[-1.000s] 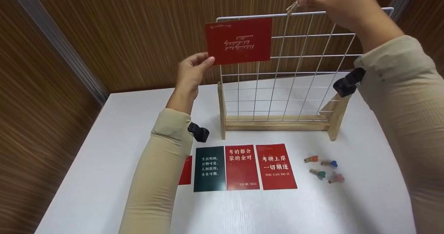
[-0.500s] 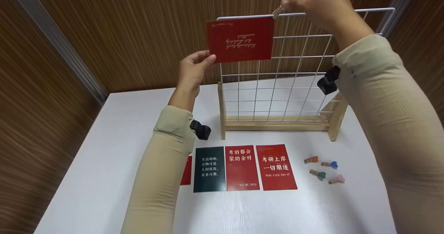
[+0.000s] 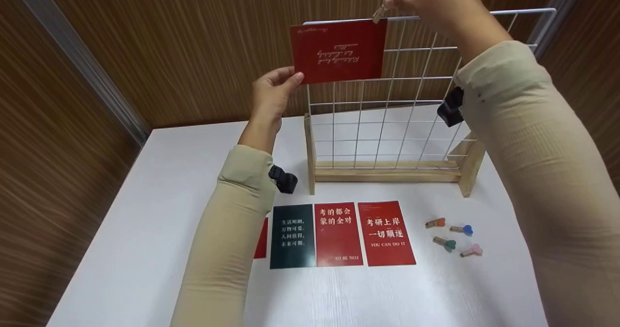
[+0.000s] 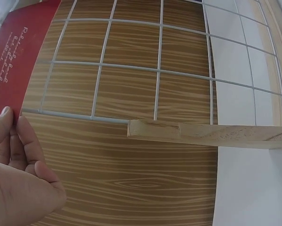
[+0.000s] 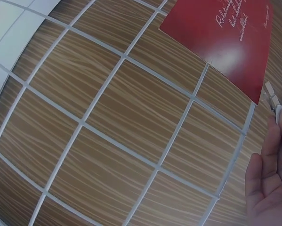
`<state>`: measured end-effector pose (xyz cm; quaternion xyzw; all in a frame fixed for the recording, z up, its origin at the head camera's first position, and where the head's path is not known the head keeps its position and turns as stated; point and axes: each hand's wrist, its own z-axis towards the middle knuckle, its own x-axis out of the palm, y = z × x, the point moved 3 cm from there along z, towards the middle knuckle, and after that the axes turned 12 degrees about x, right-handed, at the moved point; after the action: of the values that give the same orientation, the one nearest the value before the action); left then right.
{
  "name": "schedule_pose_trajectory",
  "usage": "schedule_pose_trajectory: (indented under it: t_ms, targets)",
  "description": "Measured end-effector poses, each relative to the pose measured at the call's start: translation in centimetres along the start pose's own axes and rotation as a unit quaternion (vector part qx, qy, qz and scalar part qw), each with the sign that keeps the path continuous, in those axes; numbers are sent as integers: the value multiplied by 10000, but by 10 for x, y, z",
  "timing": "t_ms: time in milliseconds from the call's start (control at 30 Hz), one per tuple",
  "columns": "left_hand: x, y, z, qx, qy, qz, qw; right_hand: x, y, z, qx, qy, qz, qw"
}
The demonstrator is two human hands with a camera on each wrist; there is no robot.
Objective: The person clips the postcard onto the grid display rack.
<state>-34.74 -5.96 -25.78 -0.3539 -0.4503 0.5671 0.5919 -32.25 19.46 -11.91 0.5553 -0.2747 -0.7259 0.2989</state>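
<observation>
Where the white bench (image 3: 145,230) lies nearest the viewer, a row of printed cards (image 3: 339,234) is laid flat, with four small coloured pegs (image 3: 453,236) to their right. Behind these stands a wire grid (image 3: 416,89) in a wooden stand (image 3: 387,171). Against the grid's upper left part a red card (image 3: 338,52) is held upright, its lower left corner pinched by the left hand (image 3: 272,94). At the card's top right corner a wooden clothespin (image 3: 379,13) is pinched by the right hand (image 3: 426,0), beside the top wire. Whether the peg has closed over card and wire cannot be told. A slip is judged possible: the card could drop or hang crooked if the peg misses the wire or catches only the card's edge.
</observation>
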Motion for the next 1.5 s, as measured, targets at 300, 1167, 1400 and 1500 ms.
schedule_pose_trajectory:
  t_ms: [300, 1167, 1400, 1500]
  targets:
    - [1, -1, -3, -12, -21, 34, 10000, 5, 3, 0, -59, 103, -341, 9993]
    - [0, 0, -4, 50, -207, 39, 9998, 11, 1, 0, -288, 7, -857, 9959]
    - [0, -1, -4, 54, -166, 24, 9998, 12, -1, -1, -276, -26, -533, 9982]
    - [0, 0, -5, 27, -167, 92, 9998, 12, -2, -1, -333, -72, -489, 9982]
